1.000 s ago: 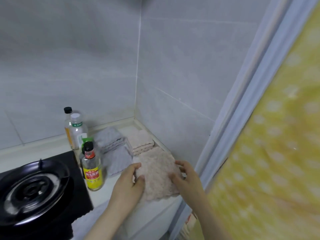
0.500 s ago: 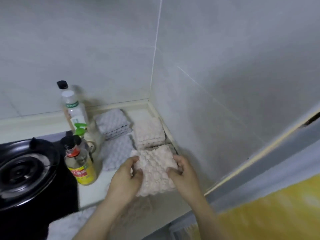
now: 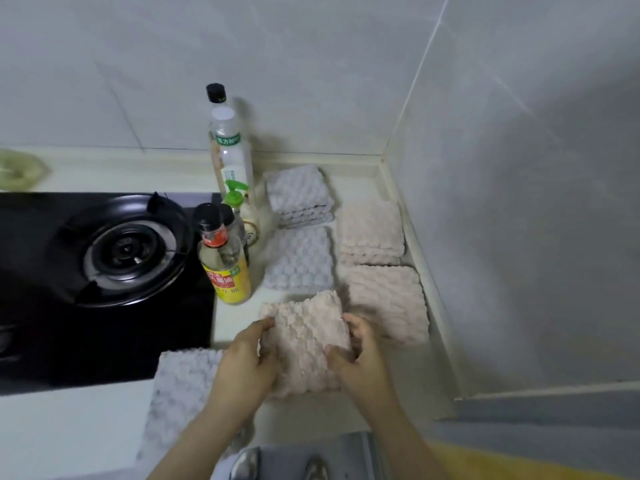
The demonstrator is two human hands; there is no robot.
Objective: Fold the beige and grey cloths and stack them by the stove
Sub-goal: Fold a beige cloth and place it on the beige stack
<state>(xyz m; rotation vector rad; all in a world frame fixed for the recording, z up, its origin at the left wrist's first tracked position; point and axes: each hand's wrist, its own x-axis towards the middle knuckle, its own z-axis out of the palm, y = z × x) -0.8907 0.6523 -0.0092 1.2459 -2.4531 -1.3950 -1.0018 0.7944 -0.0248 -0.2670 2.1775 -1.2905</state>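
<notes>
Over the near part of the counter (image 3: 235, 320), just right of the stove (image 3: 124, 251), a beige cloth (image 3: 306, 344) sat bunched between two hands. The left grip (image 3: 242, 365) and the right grip (image 3: 363, 362) each pinched a side edge, fingers curled, forearms converging from below. For a clean fold, I judged the edges wanted pulling taut and matching first. A beige stack (image 3: 370, 233) and a grey stack (image 3: 298, 192) waited behind.

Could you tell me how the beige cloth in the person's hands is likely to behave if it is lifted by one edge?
Probably floppy: the beige cloth bunches and bows between the left hand and right hand. Likely light, and grippy rather than slippery, judging by its nubby pile.
</notes>
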